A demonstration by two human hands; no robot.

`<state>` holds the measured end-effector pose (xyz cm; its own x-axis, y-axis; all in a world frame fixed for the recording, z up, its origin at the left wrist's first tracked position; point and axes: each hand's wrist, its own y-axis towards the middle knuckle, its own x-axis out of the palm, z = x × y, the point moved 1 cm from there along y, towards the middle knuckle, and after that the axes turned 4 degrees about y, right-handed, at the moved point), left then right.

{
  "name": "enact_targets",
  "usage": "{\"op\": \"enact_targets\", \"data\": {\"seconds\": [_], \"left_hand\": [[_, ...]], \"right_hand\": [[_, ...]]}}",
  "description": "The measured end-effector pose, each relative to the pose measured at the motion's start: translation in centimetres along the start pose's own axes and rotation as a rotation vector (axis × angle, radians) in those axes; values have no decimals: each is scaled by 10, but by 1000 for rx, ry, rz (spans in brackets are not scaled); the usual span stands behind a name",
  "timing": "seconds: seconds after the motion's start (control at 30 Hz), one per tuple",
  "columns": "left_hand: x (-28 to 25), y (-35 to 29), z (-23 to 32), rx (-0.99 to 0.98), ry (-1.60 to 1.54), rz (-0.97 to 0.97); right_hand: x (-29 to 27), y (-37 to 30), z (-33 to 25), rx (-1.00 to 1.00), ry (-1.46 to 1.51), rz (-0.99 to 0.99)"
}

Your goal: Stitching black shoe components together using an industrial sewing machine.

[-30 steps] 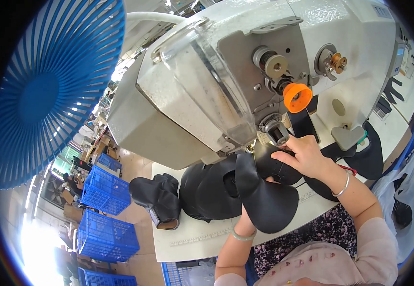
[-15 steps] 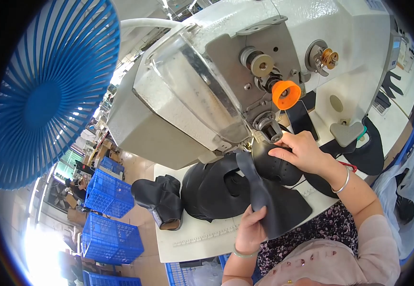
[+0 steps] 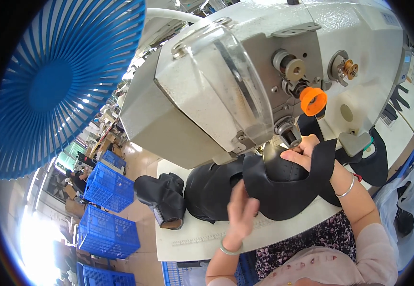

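A black leather piece (image 3: 283,200) with a curved cut-out spreads below the head of a white sewing machine (image 3: 207,90). Close to the needle area, my right hand (image 3: 304,151) grips a rounded, perforated black leather part (image 3: 283,164) by its edge; the wide piece partly covers that hand's wrist. My left hand (image 3: 242,209) is smeared by motion, its fingers stretched out and its thumb apart, beside the wide piece's left edge with nothing visible in it. Several stacked black leather parts (image 3: 207,195) lie left of it.
A folded black leather shoe upper (image 3: 161,198) rests at the white table's (image 3: 192,250) left end. A blue fan (image 3: 54,86) stands at upper left. Blue crates (image 3: 109,233) are on the floor. At right hangs a plastic bag (image 3: 407,200) with black pieces.
My left hand has let go of the wide leather piece, which has swung right and lies spread across my right wrist. The right hand stays by the needle area. The view has shifted slightly.
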<state>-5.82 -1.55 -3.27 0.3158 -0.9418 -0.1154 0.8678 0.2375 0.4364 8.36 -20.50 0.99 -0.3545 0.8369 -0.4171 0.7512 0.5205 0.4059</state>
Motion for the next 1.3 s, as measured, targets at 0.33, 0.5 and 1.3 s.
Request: {"op": "enact_targets", "data": {"seconds": [0.33,0.5,1.3], "left_hand": [[-8,63,23,601,574,-219],[-3,60,28,672,591,-272],[2,58,31,743,749,-208]], "right_hand": [[-2,5,8,-26,135,14],[-1,9,13,-173,109,28],[-6,21,10,-111,17,47]]}}
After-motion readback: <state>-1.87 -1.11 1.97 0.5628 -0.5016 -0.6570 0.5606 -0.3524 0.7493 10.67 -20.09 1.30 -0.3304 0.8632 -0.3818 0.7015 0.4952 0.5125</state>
